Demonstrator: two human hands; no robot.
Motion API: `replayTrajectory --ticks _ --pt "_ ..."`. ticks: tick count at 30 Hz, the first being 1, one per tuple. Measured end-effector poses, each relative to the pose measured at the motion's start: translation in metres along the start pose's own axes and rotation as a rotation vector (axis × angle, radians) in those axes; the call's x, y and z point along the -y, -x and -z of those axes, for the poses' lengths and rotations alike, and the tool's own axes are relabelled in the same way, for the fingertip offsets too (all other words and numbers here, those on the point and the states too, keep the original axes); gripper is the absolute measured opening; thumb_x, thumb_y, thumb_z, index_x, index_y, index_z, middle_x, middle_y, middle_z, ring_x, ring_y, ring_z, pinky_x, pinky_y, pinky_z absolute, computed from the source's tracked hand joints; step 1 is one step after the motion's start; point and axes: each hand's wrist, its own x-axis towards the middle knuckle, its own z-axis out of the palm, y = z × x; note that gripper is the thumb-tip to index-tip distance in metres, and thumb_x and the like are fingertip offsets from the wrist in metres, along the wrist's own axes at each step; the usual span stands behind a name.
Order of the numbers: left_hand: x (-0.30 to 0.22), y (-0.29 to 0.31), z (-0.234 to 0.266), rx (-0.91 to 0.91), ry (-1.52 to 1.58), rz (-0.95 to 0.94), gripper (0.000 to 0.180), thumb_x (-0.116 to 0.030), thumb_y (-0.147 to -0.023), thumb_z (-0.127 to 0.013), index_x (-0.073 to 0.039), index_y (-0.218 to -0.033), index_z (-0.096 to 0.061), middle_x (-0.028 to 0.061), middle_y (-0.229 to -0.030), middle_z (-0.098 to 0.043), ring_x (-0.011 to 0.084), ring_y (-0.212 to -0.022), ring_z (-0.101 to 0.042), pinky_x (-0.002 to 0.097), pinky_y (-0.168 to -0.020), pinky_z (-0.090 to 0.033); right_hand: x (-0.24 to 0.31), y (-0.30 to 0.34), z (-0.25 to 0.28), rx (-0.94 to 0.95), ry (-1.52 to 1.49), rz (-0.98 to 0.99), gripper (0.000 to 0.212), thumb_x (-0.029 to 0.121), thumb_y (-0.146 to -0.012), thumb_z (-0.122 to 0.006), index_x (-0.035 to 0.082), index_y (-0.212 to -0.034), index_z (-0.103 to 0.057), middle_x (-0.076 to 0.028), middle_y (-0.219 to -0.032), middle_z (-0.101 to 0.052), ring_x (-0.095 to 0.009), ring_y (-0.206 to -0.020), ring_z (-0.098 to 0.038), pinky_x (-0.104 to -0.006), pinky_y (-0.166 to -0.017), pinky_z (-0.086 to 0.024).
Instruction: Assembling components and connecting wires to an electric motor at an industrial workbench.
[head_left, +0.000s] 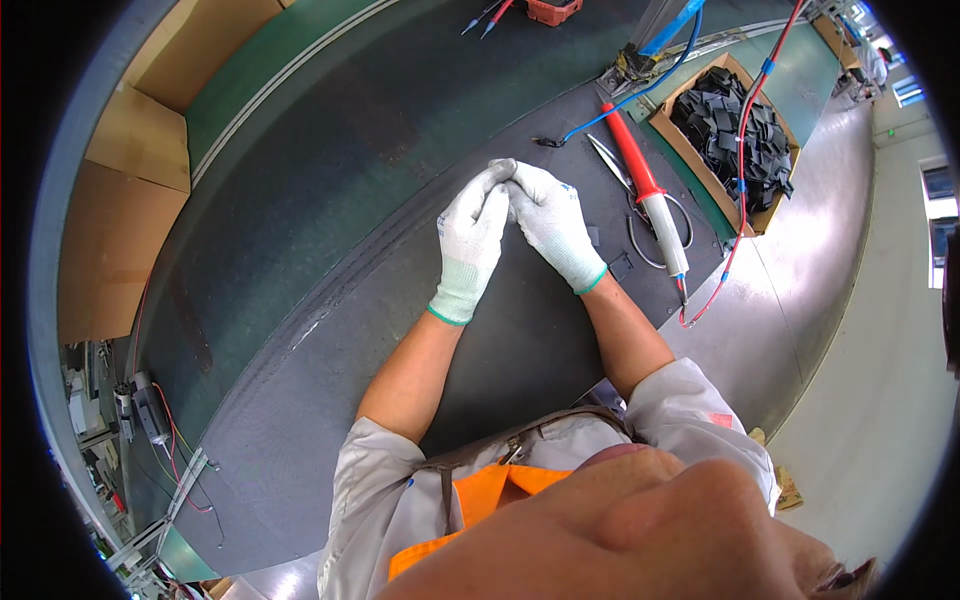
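Two white knit-gloved hands, left hand (468,240) and right hand (550,222), meet fingertip to fingertip at the dark tabletop's (330,170) centre; whether either grip holds anything cannot be told. One red-handled soldering iron (650,195) lies near the right edge, beside one cardboard box of black pieces (735,130).

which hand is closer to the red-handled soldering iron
Right. The right hand lies just beside the soldering iron, while the left hand sits on its far side, farther off.
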Motion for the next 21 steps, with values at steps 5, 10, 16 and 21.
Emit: replayTrajectory --ticks 5,10,16,21 --pt "-0.002 0.0 0.001 0.001 0.041 0.051 0.029 -0.005 -0.102 -0.058 0.004 -0.127 -0.067 0.0118 -0.116 -0.074 0.0135 -0.1 -0.069 0.0277 -0.086 -0.056 0.001 0.0 0.0 0.0 -0.047 0.024 0.027 0.002 -0.1 -0.059 0.0 -0.126 -0.067 0.0 -0.093 -0.066 -0.005 -0.076 -0.059 -0.0234 -0.068 -0.051" --pt "-0.002 0.001 0.0 -0.01 0.064 0.023 0.028 -0.004 -0.102 -0.058 0.004 -0.127 -0.067 0.0075 -0.11 -0.073 0.0073 -0.084 -0.063 0.0247 -0.076 -0.053 -0.003 0.0 -0.002 -0.008 -0.056 0.022 0.028 0.001 -0.1 -0.059 0.0 -0.127 -0.067 0.0 -0.092 -0.065 -0.005 -0.076 -0.058 -0.0231 -0.068 -0.051" --pt "-0.006 0.004 -0.001 -0.005 0.063 0.041 0.03 -0.004 -0.104 -0.056 0.004 -0.131 -0.066 0.0028 -0.109 -0.07 0.0055 -0.084 -0.059 0.0231 -0.077 -0.051 0.007 0.003 0.0 -0.011 -0.067 -0.02 0.029 0.001 -0.099 -0.06 0.001 -0.126 -0.067 0.0 -0.091 -0.064 -0.005 -0.075 -0.057 -0.0231 -0.068 -0.05" --pt "-0.002 0.001 -0.005 -0.007 0.046 0.041 0.029 -0.004 -0.102 -0.057 0.004 -0.129 -0.067 0.0057 -0.112 -0.072 0.0089 -0.093 -0.064 0.0251 -0.083 -0.053 0.007 0.004 0.005 -0.02 -0.089 -0.041 0.028 0.001 -0.099 -0.06 0.0 -0.125 -0.067 0.0 -0.089 -0.064 -0.005 -0.074 -0.057 -0.0233 -0.068 -0.051"
